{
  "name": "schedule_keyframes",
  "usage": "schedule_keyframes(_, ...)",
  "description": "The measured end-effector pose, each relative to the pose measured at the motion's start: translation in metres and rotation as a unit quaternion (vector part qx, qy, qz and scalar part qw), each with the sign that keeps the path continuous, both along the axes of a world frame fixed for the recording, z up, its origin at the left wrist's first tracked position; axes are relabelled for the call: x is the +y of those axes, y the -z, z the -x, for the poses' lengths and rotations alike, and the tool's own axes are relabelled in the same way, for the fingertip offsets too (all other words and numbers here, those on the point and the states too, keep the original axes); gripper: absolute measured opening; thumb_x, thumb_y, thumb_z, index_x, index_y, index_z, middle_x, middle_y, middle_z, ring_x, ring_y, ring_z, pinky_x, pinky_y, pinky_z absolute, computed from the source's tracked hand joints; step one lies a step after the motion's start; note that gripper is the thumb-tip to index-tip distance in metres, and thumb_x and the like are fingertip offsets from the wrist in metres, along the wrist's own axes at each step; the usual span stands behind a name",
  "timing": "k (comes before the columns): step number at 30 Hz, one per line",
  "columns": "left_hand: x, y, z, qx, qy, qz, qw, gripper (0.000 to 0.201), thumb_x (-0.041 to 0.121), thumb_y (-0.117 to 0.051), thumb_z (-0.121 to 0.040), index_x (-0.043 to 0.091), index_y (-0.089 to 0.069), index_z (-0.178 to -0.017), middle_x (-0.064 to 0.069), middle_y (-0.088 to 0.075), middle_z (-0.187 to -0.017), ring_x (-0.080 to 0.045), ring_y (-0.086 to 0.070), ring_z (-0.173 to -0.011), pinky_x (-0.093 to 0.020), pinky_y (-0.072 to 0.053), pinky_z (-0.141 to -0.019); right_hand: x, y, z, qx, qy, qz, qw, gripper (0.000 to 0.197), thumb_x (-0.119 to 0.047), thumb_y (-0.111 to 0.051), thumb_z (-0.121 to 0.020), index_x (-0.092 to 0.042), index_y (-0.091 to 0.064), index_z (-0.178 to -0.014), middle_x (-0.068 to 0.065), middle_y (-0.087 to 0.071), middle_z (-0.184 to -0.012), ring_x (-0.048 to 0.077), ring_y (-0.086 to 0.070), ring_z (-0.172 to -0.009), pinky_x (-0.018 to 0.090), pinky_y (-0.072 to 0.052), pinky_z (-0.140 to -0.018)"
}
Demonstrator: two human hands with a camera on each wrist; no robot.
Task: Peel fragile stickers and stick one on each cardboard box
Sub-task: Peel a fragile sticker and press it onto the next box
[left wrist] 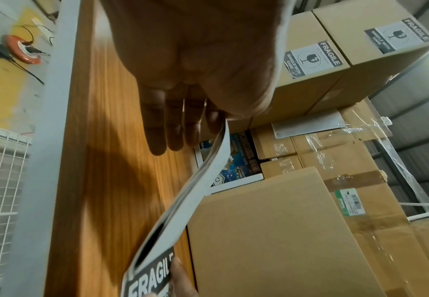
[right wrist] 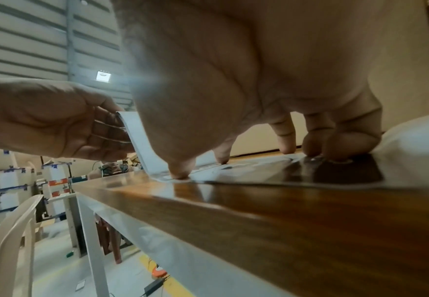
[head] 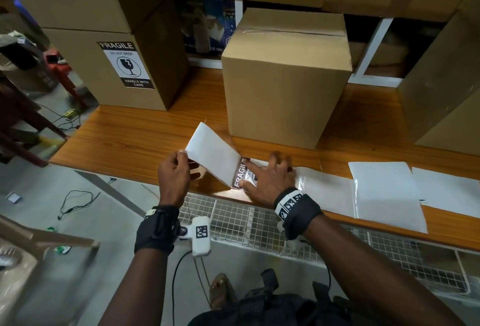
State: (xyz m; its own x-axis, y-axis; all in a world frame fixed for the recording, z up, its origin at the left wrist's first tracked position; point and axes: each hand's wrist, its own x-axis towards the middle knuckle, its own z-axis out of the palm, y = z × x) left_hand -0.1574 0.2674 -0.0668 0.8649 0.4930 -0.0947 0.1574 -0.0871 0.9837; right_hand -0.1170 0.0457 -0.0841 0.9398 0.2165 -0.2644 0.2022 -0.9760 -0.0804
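Pinching the free edge of a white sheet between thumb and fingers, the left hand holds it lifted and curled back above the wooden table. From that pinch the sheet slopes down to the right hand, which lies spread on the table with straight fingers, thumb tip and fingertips pressing the fragile sticker flat against the wood. Only the black band reading FRAGILE and a little of the white panel show beside the thumb; whether the lifted sheet is the sticker's backing or part of the sticker itself cannot be told.

Just beyond the pressing hand stands a plain cardboard box, taped shut along its top and bearing no label on the faces in view. Beyond the pinching hand, further out to that side, a stacked box carries a fragile label on its front. Past the right wrist, glossy white sheets lie flat along the table's near edge. Below both wrists a white wire mesh rack runs under the tabletop.
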Motion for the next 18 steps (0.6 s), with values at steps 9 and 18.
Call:
schedule_keyframes(9,0.035,0.024,0.0,0.097,-0.03,-0.125,0.987,0.047,0.042,-0.049,-0.094,0.004,-0.068,-0.074,-0.016,-0.071,-0.072,-0.04,-0.072,-0.072,-0.061,-0.06,-0.068,-0.001,0.0,-0.004,0.029,-0.021,-0.01,0.999,0.086,-0.093,-0.036,-0.076,-0.056,-0.016,-0.152,0.018,-0.011,-0.159,0.052,-0.027,-0.134,0.058,-0.041,-0.101)
schedule_keyframes(18,0.033,0.017,-0.01,0.133,0.056,-0.365,0.92,0.031,0.026,-0.059,-0.098,0.003,-0.073,-0.113,-0.023,-0.068,-0.116,-0.029,-0.066,-0.082,-0.04,-0.054,-0.084,0.013,-0.008,0.002,0.028,0.014,-0.003,1.0,0.079,-0.09,-0.037,-0.08,-0.056,-0.021,-0.15,0.018,-0.011,-0.16,0.053,-0.027,-0.135,0.068,-0.034,-0.106)
